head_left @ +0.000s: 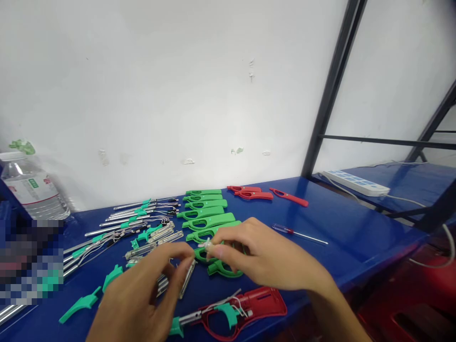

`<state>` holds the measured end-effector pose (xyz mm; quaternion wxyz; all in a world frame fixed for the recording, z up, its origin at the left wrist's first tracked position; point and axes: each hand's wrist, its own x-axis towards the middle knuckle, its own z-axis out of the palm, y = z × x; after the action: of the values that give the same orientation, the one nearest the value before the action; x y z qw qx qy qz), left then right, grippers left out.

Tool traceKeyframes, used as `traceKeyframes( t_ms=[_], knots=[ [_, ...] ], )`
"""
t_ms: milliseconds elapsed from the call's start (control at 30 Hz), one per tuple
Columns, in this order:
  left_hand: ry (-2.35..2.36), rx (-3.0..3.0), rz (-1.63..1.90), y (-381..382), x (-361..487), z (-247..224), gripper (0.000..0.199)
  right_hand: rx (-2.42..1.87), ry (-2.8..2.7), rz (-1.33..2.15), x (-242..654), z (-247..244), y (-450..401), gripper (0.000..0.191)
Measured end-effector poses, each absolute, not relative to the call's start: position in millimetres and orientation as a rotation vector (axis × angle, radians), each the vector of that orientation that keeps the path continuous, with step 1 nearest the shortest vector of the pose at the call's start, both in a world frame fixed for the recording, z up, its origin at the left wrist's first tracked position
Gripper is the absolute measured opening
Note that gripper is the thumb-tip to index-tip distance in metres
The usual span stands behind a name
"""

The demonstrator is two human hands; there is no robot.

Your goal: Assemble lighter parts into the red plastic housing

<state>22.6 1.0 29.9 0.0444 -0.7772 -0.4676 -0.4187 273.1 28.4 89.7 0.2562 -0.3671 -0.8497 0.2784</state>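
Note:
My right hand (245,251) is closed in a pinch on a small translucent whitish piece (208,244) above the green lighter handle shells (209,221). Just to its left, my left hand (142,289) has thumb and index fingertips together; whatever may be between them is too small to make out. Below the hands lies an open red lighter handle shell (265,304), with a metal tube (190,318), a teal trigger (228,314) and white wires in it. Clear lighter fuel tanks (162,233) lie behind my left hand, partly hidden by it.
Several metal tubes with wires (123,223) lie at the left, near loose teal triggers (83,303). Red shells (252,194) and a screwdriver (299,234) lie on the blue table (342,213). A water bottle (33,187) stands far left; a power strip (356,183) lies beyond the black frame.

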Motion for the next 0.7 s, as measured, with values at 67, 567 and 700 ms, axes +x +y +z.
traceKeyframes(
  t_ms=[67,567,700],
  knots=[
    [-1.245,-2.546,-1.143,4.0,32.6,21.6,0.015,-1.072,-2.417,0.698,286.2,93.4,26.2,0.035],
    [-1.172,-2.959,-0.809,6.7,65.1,-10.4,0.024,-1.564,-2.586,0.728,312.9,90.7,16.1,0.022],
    [-1.18,-2.958,-0.818,5.5,64.0,-6.8,0.024,-1.603,-2.596,0.696,308.2,92.4,14.9,0.022]
  ],
)
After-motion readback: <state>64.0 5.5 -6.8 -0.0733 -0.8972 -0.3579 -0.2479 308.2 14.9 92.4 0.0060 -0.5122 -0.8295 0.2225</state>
